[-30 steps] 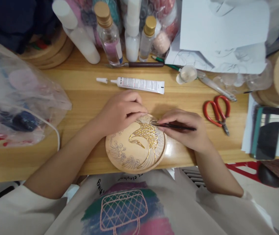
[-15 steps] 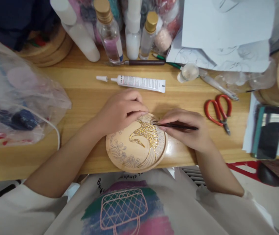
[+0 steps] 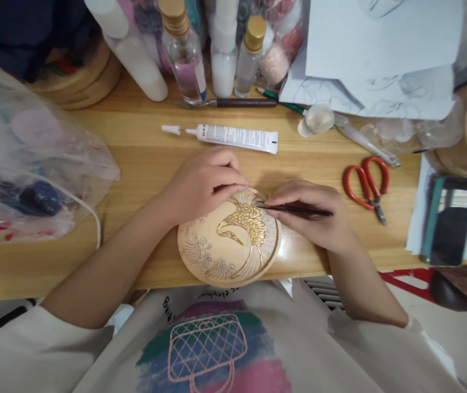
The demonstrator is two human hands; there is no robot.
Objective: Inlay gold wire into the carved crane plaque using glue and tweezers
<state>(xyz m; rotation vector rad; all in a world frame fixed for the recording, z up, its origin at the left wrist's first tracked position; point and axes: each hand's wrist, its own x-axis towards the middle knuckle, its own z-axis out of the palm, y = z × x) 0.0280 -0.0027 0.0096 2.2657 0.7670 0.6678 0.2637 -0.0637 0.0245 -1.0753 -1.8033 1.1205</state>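
At lower centre of the frame, the left hand (image 3: 200, 185) presses fingertips together on the round wooden plaque (image 3: 228, 245), steadying its upper edge. The right hand (image 3: 311, 218) pinches a thin dark tool (image 3: 294, 208), tip at the gold crane's wing; short, light strokes with the plaque held flat would serve best here

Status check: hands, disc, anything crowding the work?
Left hand steadying wooden disc at its top edge. Right hand gripping thin tool, tip on gold crane. Glue tube lies behind, apart.
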